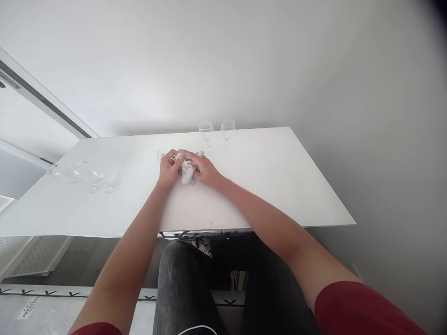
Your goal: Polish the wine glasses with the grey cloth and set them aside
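Over the middle of the white table, my left hand (169,167) is closed around a clear stemmed glass. The round foot of that wine glass (160,155) pokes out to the left of my fingers, so it lies on its side. My right hand (205,169) is closed on a white cloth (187,174), which is bunched around the glass and hangs down between both hands. The cloth and my fingers hide most of the glass's bowl.
Two stemmed glasses stand upright near the back edge, a left one (206,128) and a right one (228,124). Several more clear glasses (96,179) are grouped on the table's left side. A wall rises behind the table (279,186) and another on its right.
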A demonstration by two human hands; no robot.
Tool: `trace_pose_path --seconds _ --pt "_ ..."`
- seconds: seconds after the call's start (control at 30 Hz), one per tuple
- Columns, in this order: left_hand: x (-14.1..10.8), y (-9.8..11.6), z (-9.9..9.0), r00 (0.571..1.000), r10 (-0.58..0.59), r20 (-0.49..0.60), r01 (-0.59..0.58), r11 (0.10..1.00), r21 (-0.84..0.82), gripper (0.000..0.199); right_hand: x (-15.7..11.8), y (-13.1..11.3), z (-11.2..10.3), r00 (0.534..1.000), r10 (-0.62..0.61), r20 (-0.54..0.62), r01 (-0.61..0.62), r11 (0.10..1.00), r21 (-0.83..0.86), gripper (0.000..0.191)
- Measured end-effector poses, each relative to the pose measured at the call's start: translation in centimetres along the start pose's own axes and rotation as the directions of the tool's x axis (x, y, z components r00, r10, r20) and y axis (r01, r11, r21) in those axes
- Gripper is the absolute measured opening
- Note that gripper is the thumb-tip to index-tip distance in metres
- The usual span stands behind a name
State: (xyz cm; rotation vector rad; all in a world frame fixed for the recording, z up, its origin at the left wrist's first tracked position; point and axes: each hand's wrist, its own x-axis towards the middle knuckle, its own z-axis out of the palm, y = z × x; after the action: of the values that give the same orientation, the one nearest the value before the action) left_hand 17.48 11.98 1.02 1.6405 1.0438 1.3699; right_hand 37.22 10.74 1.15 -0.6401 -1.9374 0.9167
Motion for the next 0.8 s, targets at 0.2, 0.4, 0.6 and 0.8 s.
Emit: trace_pose_path --seconds 0.2,0.4,0.6,0.8 --pt "0.1 0.3 0.2 0.997 0.056 0.048 -0.054 0.997 -0.055 0.065 0.1 0.0 -0.4 0.993 0.022 -0.115 -0.022 1.0 -0.002 0.077" --pt "0.1 0.3 0.2 0.997 0.04 0.06 -0.032 0.991 -0.128 0.071 0.2 0.9 0.1 0.979 0.186 -0.087 -0.11 0.834 0.541 0.128" --pt "0.0 0.4 0.3 0.999 0.006 0.033 -0.004 0.998 -0.057 0.068 0.6 1.5 -0.1 0.973 0.221 -0.07 -0.146 0.817 0.558 0.116" --pt "-0.1 0.5 0.4 1.0 -0.03 0.006 0.03 0.997 -0.076 0.062 0.5 1.1 0.4 0.946 0.195 -0.258 -0.096 0.931 0.352 0.093"
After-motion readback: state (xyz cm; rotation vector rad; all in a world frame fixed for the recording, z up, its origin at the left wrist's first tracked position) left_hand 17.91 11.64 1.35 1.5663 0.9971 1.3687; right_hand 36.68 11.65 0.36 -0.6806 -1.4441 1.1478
